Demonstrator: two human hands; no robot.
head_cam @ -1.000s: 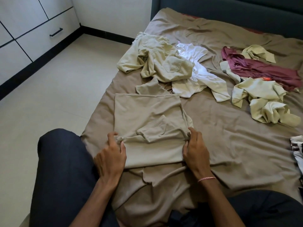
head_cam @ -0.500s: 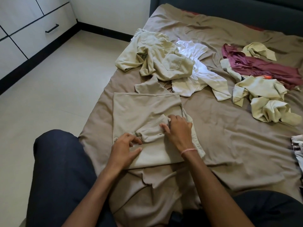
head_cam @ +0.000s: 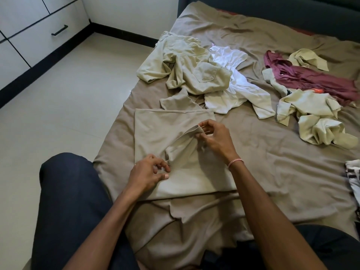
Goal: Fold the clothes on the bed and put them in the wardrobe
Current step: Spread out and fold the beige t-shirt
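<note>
as right hand (head_cam: 216, 140) pinches sleeve (head_cam: 186, 138), left hand (head_cam: 148, 174) curled

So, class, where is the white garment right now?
Head view: the white garment lies on the bed, right of the khaki trousers, left of the maroon garment.

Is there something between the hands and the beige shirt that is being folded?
Nothing visible. The right hand pinches a raised fold of the beige shirt, and the left hand touches its near part. The other clothes lie beyond its far edge, not on it.
</note>
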